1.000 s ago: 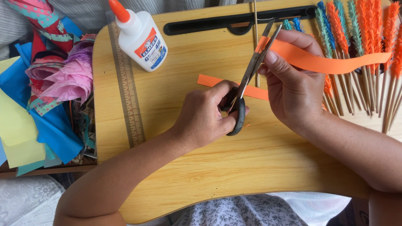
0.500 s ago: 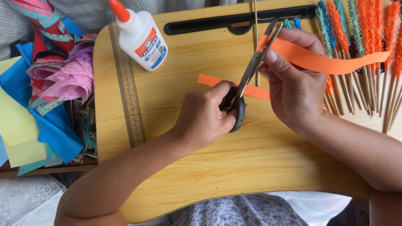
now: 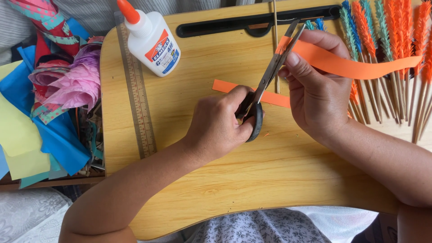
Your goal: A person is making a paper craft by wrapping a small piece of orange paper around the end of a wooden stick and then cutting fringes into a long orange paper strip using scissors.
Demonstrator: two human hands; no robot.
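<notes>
The left hand (image 3: 220, 123) is closed through the black handles of the scissors (image 3: 266, 83), whose blades slant up and meet the orange paper strip (image 3: 346, 65) pinched between thumb and fingers of the right hand (image 3: 317, 85). Just beyond the left knuckles a cut orange piece (image 3: 227, 86) lies flat on the wooden lap desk (image 3: 189, 108). Farther left of that hand lie a ruler (image 3: 137, 90) and a glue bottle (image 3: 150, 38); past the right hand, paper-fringed sticks (image 3: 387, 49).

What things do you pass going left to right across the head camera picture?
Coloured paper pile → metal ruler → glue bottle → left hand → scissors → right hand → fringed paper sticks.
</notes>
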